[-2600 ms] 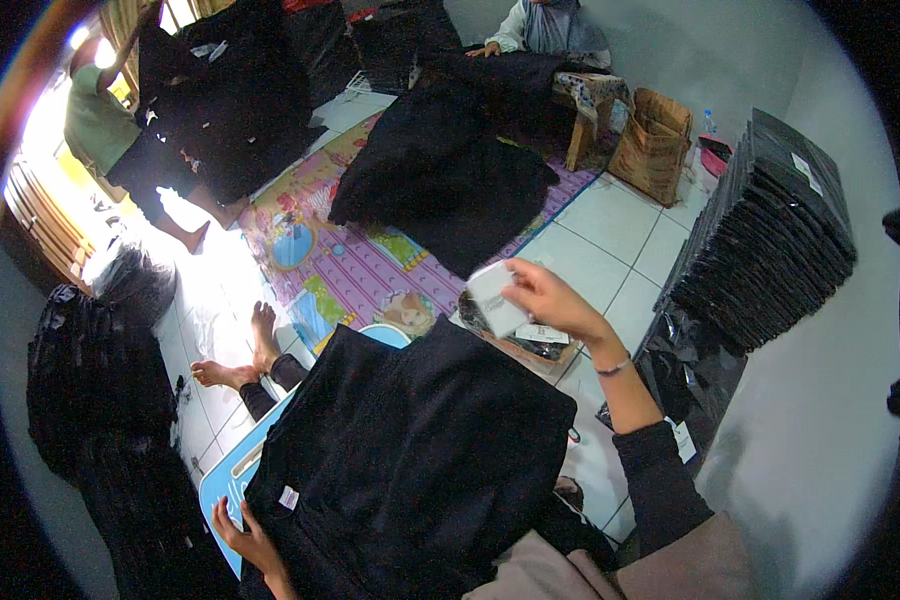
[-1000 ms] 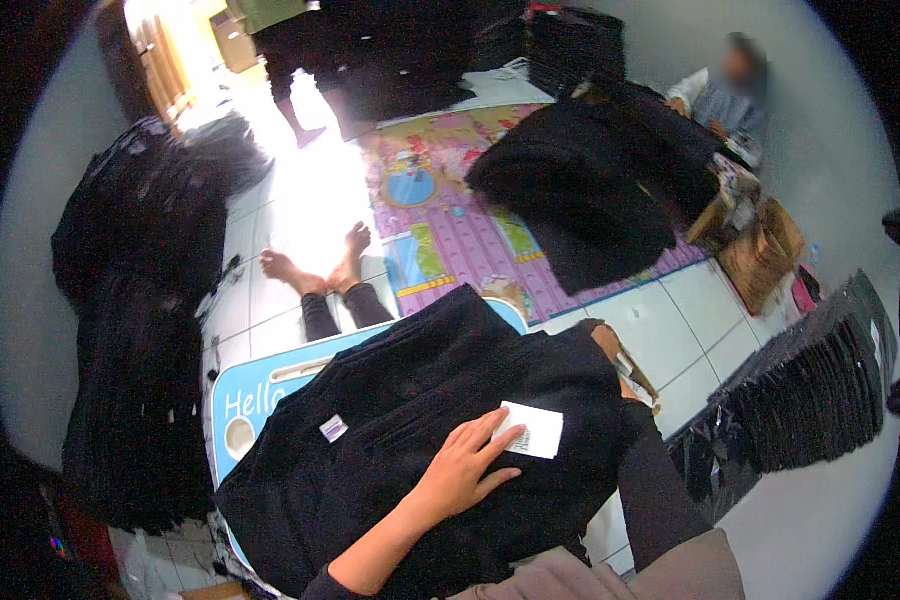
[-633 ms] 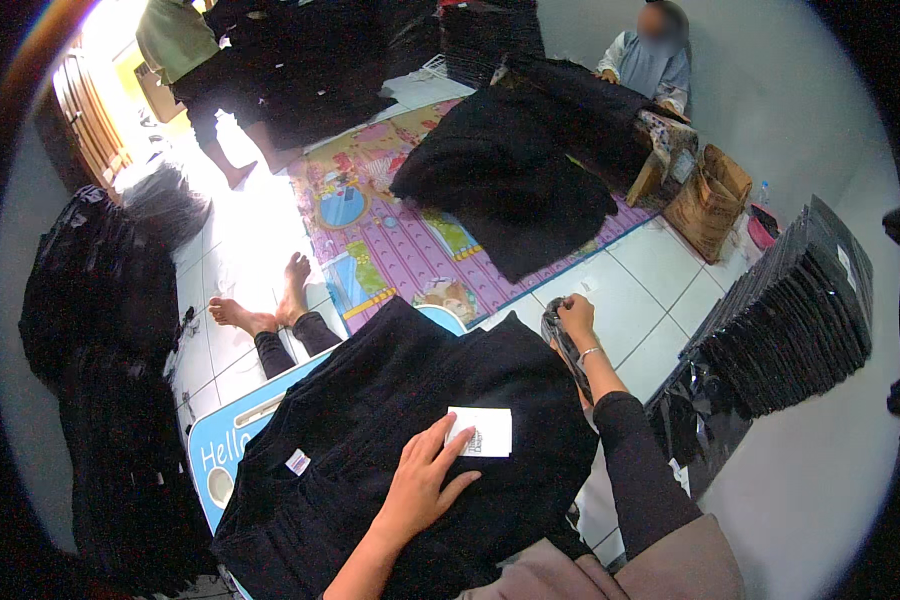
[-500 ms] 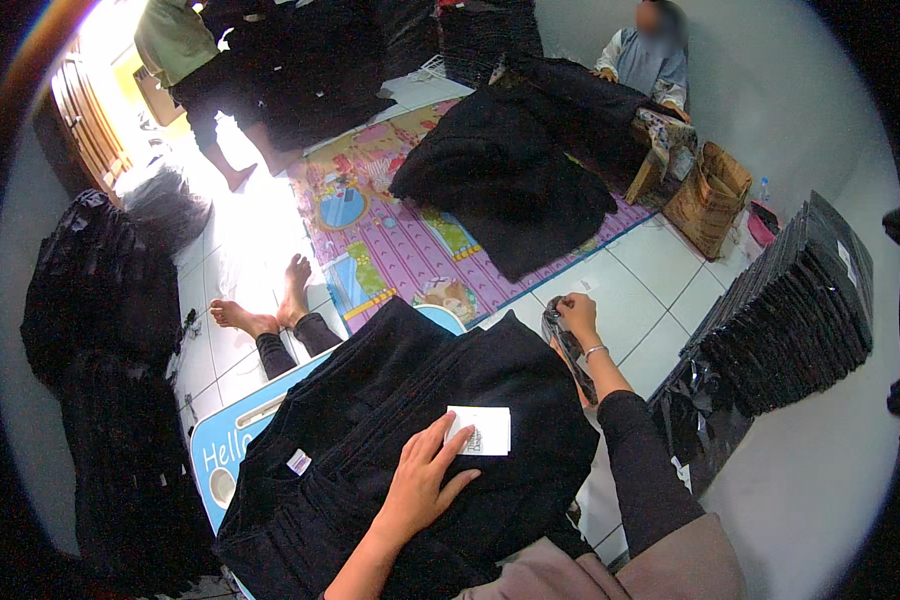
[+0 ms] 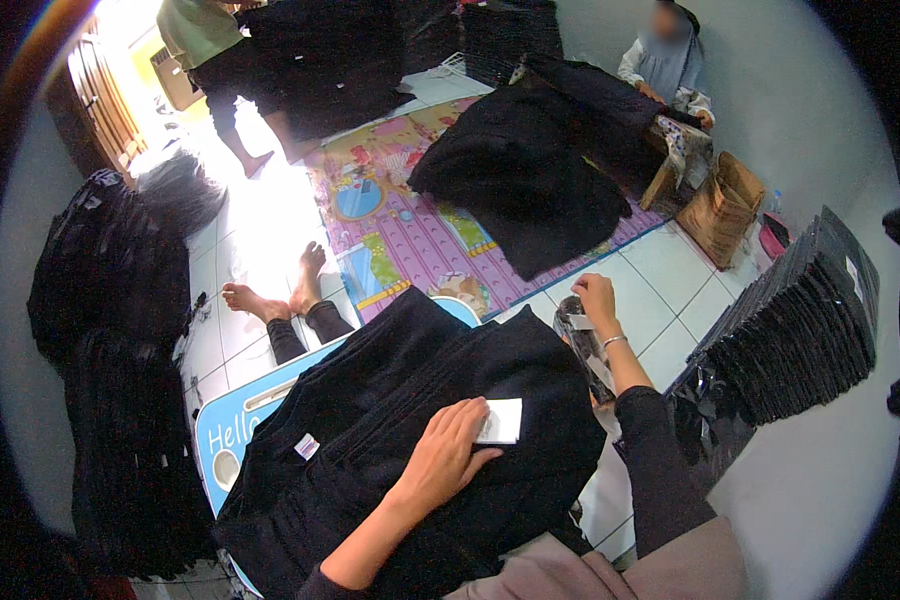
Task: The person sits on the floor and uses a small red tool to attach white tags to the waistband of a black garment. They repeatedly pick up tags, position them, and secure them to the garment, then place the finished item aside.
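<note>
A black folded garment [image 5: 390, 500] covers most of a light blue lap table [image 5: 213, 412] in front of me. On the garment lies a white card [image 5: 502, 421]. My left hand [image 5: 452, 447] rests flat, its fingertips covering the card's left side. A small white label [image 5: 307, 446] shows on the cloth further left. Off the table's right side, my right hand [image 5: 597, 303] is raised with its fingers pinched together; what they hold, if anything, is too small to make out. Just below that hand is a shiny clear-and-dark plastic packet or container [image 5: 582, 345] with pale strips.
Stacked black packs [image 5: 795, 320] stand on the right, near a woven basket [image 5: 725, 210]. Black clothing piles [image 5: 120, 400] line the left. A colourful play mat [image 5: 390, 250] bears black cloth [image 5: 520, 180]. One person [image 5: 670, 65] sits at back right; another [image 5: 205, 50] stands at back left.
My right hand has lifted off the plastic packet, its fingers now just above it. My left fingers have closed up and cover more of the card's left side. The whole view has shifted slightly.
</note>
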A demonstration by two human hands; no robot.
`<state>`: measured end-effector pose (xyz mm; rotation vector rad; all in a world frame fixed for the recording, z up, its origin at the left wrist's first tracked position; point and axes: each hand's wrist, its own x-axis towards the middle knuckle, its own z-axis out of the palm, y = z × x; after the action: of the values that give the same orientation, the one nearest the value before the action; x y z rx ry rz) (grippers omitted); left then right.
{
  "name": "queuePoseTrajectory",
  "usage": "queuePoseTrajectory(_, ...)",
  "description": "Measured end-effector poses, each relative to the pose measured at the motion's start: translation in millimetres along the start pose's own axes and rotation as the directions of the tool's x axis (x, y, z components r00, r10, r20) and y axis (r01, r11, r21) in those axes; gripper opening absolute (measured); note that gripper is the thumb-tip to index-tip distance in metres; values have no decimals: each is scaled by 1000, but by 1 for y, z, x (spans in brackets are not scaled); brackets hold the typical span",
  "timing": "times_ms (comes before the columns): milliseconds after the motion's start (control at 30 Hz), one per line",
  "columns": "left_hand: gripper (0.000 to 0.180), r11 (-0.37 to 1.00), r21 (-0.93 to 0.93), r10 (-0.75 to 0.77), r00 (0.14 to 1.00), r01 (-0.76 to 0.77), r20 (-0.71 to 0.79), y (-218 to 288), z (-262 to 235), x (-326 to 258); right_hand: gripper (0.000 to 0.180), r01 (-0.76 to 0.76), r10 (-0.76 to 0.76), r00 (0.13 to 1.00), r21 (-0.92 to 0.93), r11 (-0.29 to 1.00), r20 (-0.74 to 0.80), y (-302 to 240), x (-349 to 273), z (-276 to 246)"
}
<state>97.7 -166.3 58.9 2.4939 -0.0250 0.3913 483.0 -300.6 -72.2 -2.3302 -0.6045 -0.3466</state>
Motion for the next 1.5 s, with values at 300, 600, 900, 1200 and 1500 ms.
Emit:
queuePoseTrajectory(300,36,997,71,28,998,-32,64,4,1,26,13,119,-115,985,20,993,-131,-78,32,-73)
queuePoseTrajectory(600,54,40,-999,-713,701,29,-8,-39,-68,-45,20,801,-895,446,433,413,29,-241,-102,-101)
queuePoseTrajectory(900,25,-296,-920,-870,471,-258,147,-87,-116,-146,36,682,-851,211,551,481,481,-248,-151,-122)
queuePoseTrajectory(1200,32,-96,-957,-811,579,-273,-83,-113,-87,-113,21,504,-746,448,550,666,492,-294,-131,-111)
queuePoseTrajectory(1500,33,378,-923,-764,541,-65,-351,-95,-69,-102,11,783,-835,-30,532,322,549,-333,-179,-58)
